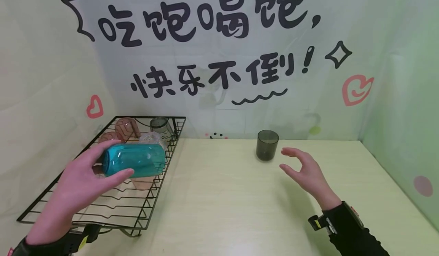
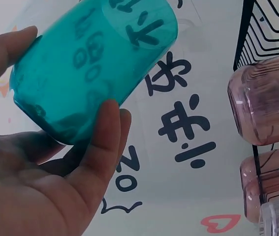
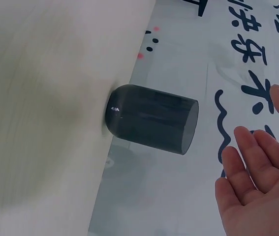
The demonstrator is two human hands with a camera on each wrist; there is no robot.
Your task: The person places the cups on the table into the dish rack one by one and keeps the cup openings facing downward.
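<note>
A see-through teal cup (image 1: 135, 160) lies sideways in my left hand (image 1: 77, 178), above the wire rack. Thumb and fingers grip it around its base end, and its mouth points right in the head view. In the left wrist view the teal cup (image 2: 95, 69) is tilted, with the fingers curled about its lower part. My right hand (image 1: 310, 176) hovers over the table with thumb and fingers apart, holding nothing. Just left of it, a dark grey see-through cup (image 1: 267, 146) stands upright on the table. The right wrist view shows this grey cup (image 3: 151, 119) beyond the fingertips.
At the left, a black wire rack (image 1: 113, 216) bears pink cups (image 1: 127, 128), a clear cup (image 1: 151, 137) and a dark grey cup (image 1: 161, 125), partly hidden by the left hand and teal cup. Behind the pale table (image 1: 219, 202) hangs a printed cloth (image 1: 205, 115).
</note>
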